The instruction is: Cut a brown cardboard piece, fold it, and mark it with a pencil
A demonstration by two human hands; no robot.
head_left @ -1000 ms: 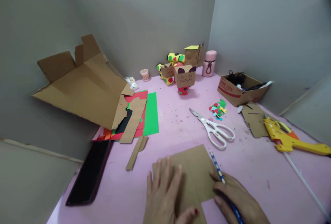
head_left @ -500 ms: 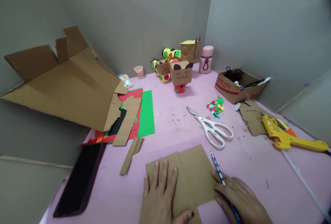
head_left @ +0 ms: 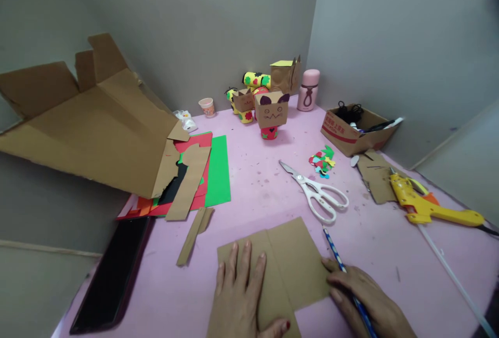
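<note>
Two overlapping sheets of brown cardboard lie at the front of the pink table. My left hand [head_left: 239, 296] rests flat on the left cardboard piece [head_left: 273, 286], fingers spread and thumb out to the side. The right cardboard piece [head_left: 300, 265] shows beside it, with a straight edge running between the two. My right hand [head_left: 362, 296] holds a blue pencil with pale dots [head_left: 333, 247], its tip pointing away from me. That hand's fingers touch the right edge of the cardboard. Just beyond the pencil tip lie white-handled scissors [head_left: 315, 190].
A large cut cardboard box [head_left: 97, 130], coloured sheets [head_left: 218, 171] and a phone [head_left: 111, 275] are on the left. Cardboard animal figures [head_left: 272, 112] and a pink flask [head_left: 309, 91] stand behind. On the right are paper scraps [head_left: 323, 161], an open box [head_left: 351, 132] and a yellow glue gun [head_left: 424, 205].
My right hand has shifted slightly right with the pencil, toward the cardboard's right edge. My left hand stays flat on the cardboard. The whole view has shifted a little.
</note>
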